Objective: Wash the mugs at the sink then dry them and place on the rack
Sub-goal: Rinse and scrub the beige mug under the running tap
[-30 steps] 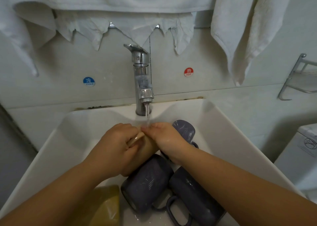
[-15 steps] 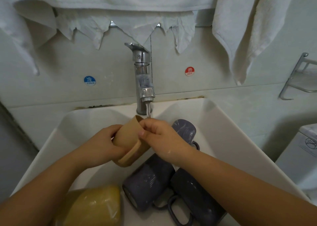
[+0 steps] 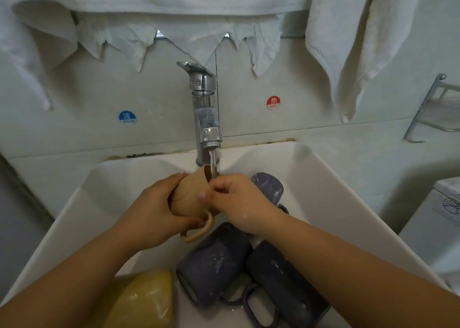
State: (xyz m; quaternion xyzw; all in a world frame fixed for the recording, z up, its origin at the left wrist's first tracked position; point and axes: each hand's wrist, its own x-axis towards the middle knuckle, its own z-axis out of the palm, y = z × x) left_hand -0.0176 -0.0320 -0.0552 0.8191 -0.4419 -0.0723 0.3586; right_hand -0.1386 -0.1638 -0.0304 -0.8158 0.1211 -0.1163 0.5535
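The tan mug (image 3: 190, 195) has been turned since the earlier frame, its handle now hanging down and its mouth raised under the tap (image 3: 207, 118). It is gripped by the left hand (image 3: 151, 213); its rim is pinched by the right hand (image 3: 236, 200), above the sink (image 3: 323, 190).

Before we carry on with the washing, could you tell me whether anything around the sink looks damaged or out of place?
Yes: dark staining runs along the seam where the sink meets the wall, behind the tap. The paper sheet hanging above has a ragged, torn lower edge. The purple mugs lie tipped in the basin.
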